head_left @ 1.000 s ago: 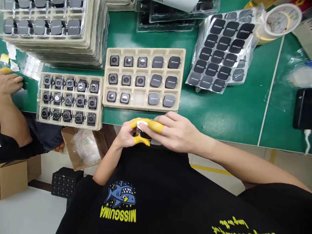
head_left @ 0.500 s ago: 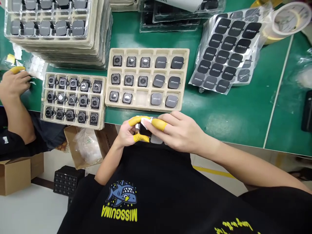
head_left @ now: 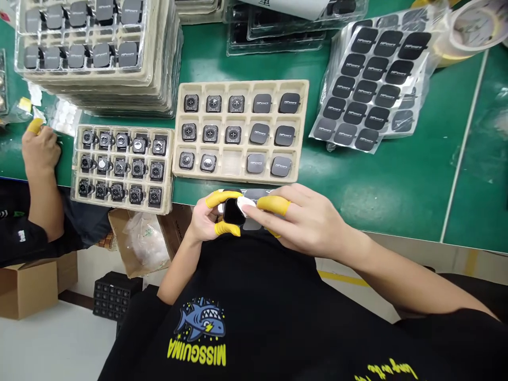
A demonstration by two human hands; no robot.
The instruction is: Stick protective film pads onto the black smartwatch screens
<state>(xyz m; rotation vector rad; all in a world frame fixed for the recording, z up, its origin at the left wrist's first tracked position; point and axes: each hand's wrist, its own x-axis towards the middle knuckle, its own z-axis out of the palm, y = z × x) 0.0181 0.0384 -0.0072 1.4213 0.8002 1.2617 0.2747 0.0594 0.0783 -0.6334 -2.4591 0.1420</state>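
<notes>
My left hand (head_left: 203,218) grips a smartwatch case (head_left: 233,212) by its edges, its black screen facing up. Yellow finger cots cover the thumb and forefinger. In my right hand (head_left: 307,219) is a small white wipe (head_left: 246,203), pressed at the right edge of the screen. A grey film piece (head_left: 252,221) shows beside the watch under my right fingers; what bears it is partly hidden. Just beyond my hands lies a beige tray (head_left: 242,120) with watch cases, several lying back up and others topped with dark square stickers.
Left of that tray sits another tray of watch cases (head_left: 170,174), with tall stacked trays (head_left: 159,90) behind it. Sticker sheets (head_left: 345,127) and a tape roll (head_left: 456,32) lie at the right. A co-worker's hand (head_left: 42,151) rests at the far left, above cardboard boxes (head_left: 34,288).
The white wipe has moved right across the watch, so more of the black screen shows. My right hand has shifted slightly right. The co-worker's hand appears farther right.
</notes>
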